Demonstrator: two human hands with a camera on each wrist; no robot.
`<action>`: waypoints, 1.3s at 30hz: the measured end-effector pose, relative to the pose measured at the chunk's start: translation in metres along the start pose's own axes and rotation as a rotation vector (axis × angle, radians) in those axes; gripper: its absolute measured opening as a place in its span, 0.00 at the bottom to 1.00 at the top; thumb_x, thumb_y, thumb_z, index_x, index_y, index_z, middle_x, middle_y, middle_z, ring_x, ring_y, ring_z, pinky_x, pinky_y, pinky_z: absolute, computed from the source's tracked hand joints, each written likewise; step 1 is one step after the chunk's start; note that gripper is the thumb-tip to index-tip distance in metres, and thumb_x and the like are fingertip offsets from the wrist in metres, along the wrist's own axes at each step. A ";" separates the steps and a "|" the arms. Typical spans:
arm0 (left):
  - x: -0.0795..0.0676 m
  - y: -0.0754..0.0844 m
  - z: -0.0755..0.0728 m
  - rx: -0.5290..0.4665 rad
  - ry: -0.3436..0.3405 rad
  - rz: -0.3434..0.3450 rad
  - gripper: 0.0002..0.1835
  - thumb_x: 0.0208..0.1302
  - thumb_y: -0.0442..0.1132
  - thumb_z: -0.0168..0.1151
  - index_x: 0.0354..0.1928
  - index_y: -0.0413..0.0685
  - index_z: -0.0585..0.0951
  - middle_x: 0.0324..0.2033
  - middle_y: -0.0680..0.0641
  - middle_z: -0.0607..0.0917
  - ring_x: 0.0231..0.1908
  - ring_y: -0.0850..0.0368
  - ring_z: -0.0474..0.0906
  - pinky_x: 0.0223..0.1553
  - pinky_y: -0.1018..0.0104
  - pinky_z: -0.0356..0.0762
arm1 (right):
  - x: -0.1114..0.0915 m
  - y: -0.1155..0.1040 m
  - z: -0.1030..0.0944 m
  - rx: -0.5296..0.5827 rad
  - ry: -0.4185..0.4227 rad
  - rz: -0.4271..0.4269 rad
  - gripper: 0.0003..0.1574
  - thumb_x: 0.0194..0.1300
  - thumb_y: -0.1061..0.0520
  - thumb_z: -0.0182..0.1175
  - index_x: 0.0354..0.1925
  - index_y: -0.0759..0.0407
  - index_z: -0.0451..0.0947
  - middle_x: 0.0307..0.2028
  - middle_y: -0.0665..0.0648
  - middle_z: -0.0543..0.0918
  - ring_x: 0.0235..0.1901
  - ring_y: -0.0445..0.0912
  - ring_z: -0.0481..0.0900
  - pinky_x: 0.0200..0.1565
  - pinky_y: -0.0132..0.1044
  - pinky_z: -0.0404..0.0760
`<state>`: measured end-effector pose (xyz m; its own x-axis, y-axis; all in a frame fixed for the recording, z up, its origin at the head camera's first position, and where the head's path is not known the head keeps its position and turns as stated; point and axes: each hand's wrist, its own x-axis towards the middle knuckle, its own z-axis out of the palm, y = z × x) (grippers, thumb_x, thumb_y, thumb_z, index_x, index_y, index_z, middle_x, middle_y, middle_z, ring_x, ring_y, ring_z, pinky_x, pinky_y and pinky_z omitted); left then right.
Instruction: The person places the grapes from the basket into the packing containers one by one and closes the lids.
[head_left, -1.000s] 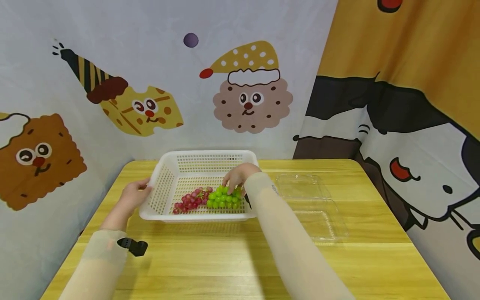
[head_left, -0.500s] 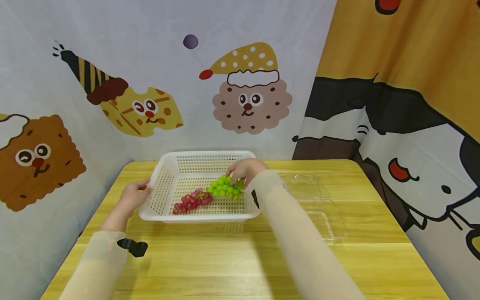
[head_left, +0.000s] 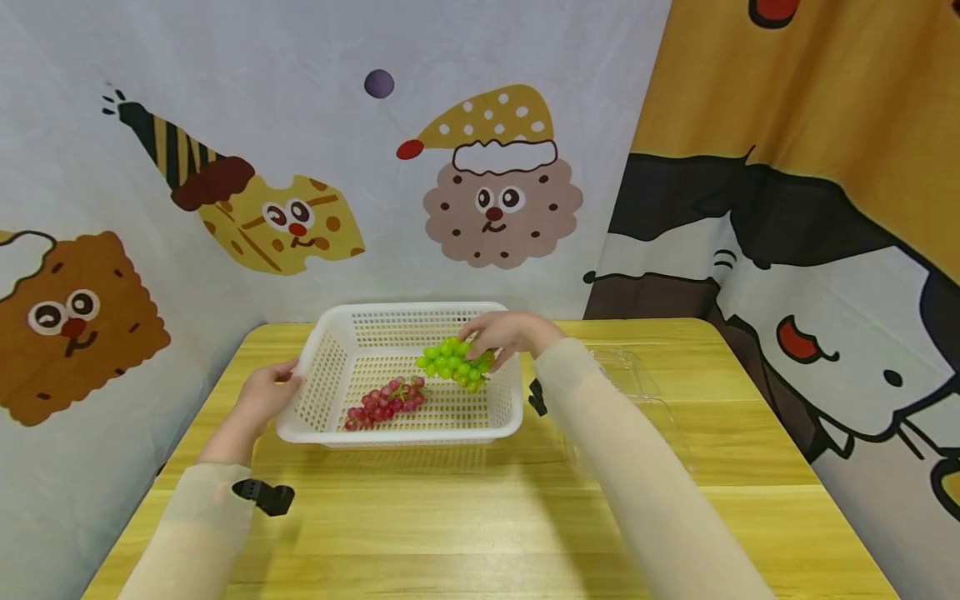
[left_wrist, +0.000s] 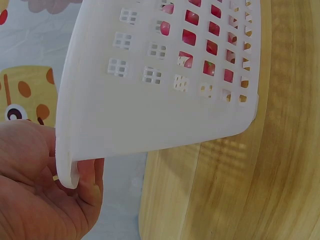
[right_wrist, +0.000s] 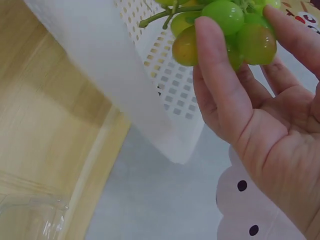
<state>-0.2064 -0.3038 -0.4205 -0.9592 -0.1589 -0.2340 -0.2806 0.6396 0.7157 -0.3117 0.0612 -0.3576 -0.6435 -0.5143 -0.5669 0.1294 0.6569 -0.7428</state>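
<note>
A white plastic basket [head_left: 405, 436] with slotted walls stands on the table. My left hand [head_left: 268, 392] grips its left rim; in the left wrist view that rim [left_wrist: 67, 170] sits between the thumb and curled fingers. A bunch of green grapes [head_left: 453, 362] is in my right hand [head_left: 513, 332], raised over the right part of the basket. The right wrist view shows thumb and fingers around the green grapes [right_wrist: 225, 20], with a bit of green stem sticking out. A bunch of red grapes [head_left: 385, 402] lies on the basket floor, left of the green ones.
A clear plastic clamshell box [head_left: 660, 417] lies spread on the wooden table [head_left: 420, 533] right of the basket, partly behind the right sleeve [head_left: 637, 450]. A printed cloth [head_left: 300, 83] hangs behind the table's far edge and along its sides.
My right hand has lifted the green grapes off the basket floor and moved them up and slightly right, apart from the red bunch. The left hand stays on the rim.
</note>
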 end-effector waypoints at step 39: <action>0.002 -0.002 0.001 -0.020 0.022 0.001 0.28 0.73 0.42 0.45 0.71 0.40 0.56 0.60 0.28 0.66 0.47 0.43 0.73 0.41 0.62 0.78 | -0.110 0.105 -0.037 0.313 0.175 -0.335 0.35 0.68 0.61 0.55 0.69 0.64 0.54 0.68 0.68 0.56 0.59 0.56 0.68 0.55 0.59 0.72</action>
<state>-0.2075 -0.3049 -0.4227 -0.9601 -0.1742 -0.2189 -0.2796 0.6243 0.7294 -0.2552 0.2069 -0.3608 -0.8021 -0.5510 -0.2303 0.0972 0.2601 -0.9607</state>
